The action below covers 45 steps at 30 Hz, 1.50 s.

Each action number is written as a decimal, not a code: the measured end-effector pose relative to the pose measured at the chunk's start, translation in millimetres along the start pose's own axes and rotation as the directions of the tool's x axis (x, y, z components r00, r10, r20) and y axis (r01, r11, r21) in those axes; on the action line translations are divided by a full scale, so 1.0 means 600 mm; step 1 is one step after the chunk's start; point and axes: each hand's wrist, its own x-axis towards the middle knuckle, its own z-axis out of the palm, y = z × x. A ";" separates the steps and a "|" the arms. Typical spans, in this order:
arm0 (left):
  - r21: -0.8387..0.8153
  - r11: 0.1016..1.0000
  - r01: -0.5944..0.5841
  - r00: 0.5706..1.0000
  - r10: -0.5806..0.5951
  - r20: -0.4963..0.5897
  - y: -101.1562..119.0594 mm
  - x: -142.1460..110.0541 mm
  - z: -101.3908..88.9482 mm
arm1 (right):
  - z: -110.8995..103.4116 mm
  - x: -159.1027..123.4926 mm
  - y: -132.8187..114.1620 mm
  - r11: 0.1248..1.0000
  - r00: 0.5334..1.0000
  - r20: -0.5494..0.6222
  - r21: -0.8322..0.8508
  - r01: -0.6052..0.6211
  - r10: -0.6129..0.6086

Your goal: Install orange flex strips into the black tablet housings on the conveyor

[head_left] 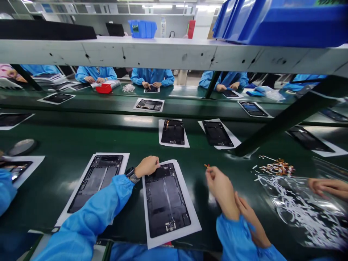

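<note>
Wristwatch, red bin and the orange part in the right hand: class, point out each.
Wristwatch (133,176), head view: its dark band.
Red bin (104,89), head view: its front wall.
Orange part (207,166), head view: its exposed end.

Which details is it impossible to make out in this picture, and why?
In the head view:
Shape of the orange part: tiny, partly covered by the right hand.
What the left hand touches, sheet or device: its fingers hide the contact.
Outline of another device beside a co-worker's sleeve: cut off by left edge.
Green label on large blue bin: cut off by top edge.
</note>
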 end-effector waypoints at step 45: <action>-0.171 0.979 0.114 0.930 -0.166 -0.327 0.012 -0.009 0.032 | -0.011 0.080 -0.013 0.929 0.937 0.350 0.342 -0.143 0.016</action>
